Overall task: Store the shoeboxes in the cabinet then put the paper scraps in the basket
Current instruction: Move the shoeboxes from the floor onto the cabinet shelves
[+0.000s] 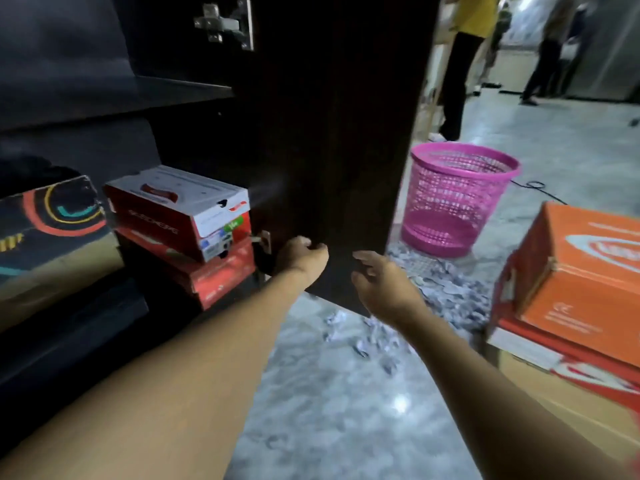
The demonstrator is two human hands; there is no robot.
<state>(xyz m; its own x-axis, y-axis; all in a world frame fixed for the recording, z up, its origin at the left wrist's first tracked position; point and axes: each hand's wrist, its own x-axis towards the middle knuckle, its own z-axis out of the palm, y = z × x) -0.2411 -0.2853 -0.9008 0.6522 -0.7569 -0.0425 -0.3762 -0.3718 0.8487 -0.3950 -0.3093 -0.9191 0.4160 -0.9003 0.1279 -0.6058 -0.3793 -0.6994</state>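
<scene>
In the head view, the dark cabinet door [339,133] stands open, and both hands are low against it. The left hand [301,254] is just beside the lower hinge [265,240]. Its grip is curled, but I cannot tell if it holds anything. The right hand [384,285] has its grip spread and holds nothing, near the bottom edge of the door.

Inside the cabinet [104,98], a red and white shoebox [180,209] lies crooked on a red shoebox [211,278], and their corners come close to the hinge side. A black shoebox [52,220] sits to the left of them. An orange shoebox [581,271] lies on other boxes outside, at the right, so I judge the storing is not finished.

The first danger is for the left fingers: if the door swings while they are by the hinge, they can be pinched. The second is the crooked stack. A door that closes, or a new box pushed in, could catch the corner that sticks out and push the upper box off.

The paper scraps [450,289] lie on the shiny floor [329,393], from under the door to the foot of the pink basket [457,199]. A fast swing of the door may scatter them wider. A foot on them could slip.
</scene>
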